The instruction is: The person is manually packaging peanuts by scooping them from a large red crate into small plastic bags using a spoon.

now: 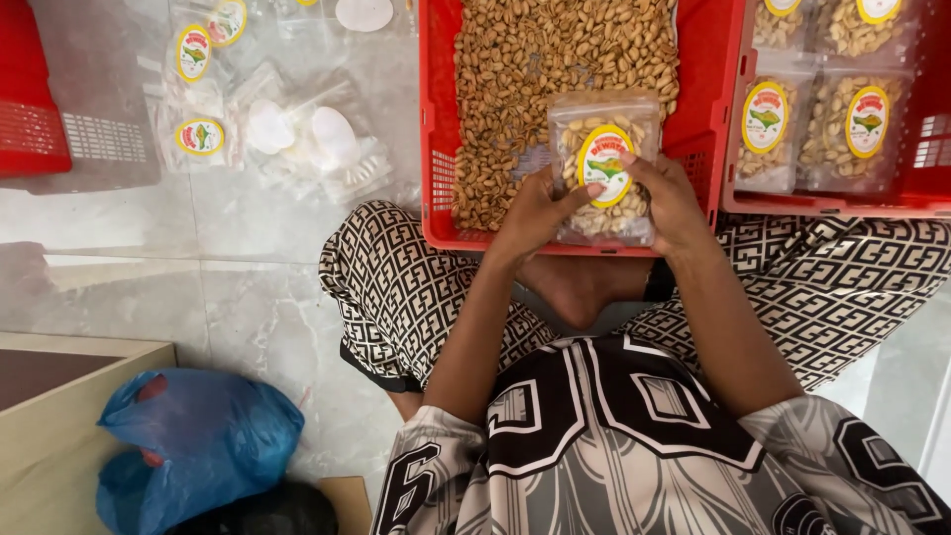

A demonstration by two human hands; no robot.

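A clear plastic pouch of nuts (pixel 605 213) with a round yellow label is held upright over the near edge of a red crate (pixel 436 129). My left hand (pixel 533 213) grips its left side, thumb pressed on the label. My right hand (pixel 674 203) grips its right side, fingers on the label's upper edge. The crate is full of loose nuts (pixel 555 59).
A second red crate (pixel 926 168) at right holds filled labelled pouches (pixel 768 124). Empty labelled pouches (pixel 198 134) lie on the marble floor at upper left, beside a red basket (pixel 30 109). A blue plastic bag (pixel 198 441) sits at lower left by a wooden box.
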